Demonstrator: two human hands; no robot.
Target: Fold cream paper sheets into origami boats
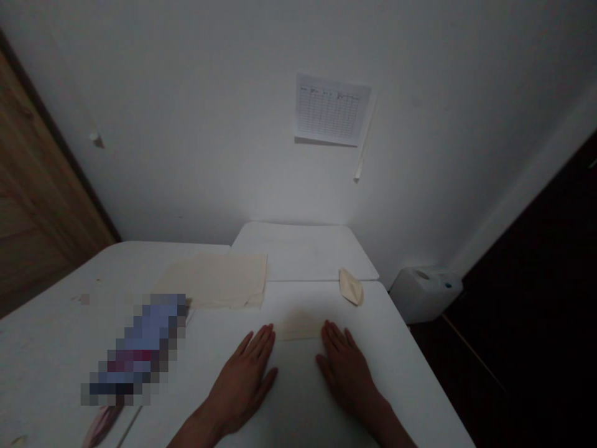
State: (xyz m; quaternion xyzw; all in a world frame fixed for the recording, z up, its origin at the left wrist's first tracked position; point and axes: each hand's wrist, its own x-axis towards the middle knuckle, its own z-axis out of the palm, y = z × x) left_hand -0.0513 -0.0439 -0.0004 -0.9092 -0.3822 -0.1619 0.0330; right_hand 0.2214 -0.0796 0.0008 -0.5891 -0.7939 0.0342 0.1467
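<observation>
A thin cream sheet (299,328), perhaps paper, lies flat on the white table (298,398) between my hands. My left hand (245,379) rests palm down, its fingertips at the sheet's left end and its thumb held apart. At the right end, my right hand (347,370) lies the same way with fingers stretched out. Neither hand grips anything. Beyond my right hand is a small folded cream piece (351,288). Larger cream sheets (219,280) lie flat farther off to the left, their lower right corner slightly uneven.
A blurred-out blue and red item (144,345) covers part of the table at left, with something pinkish (103,423) below it. A printed chart (331,111) hangs on the wall (200,124). A white box-shaped container (422,292) stands right of the table, near a dark area.
</observation>
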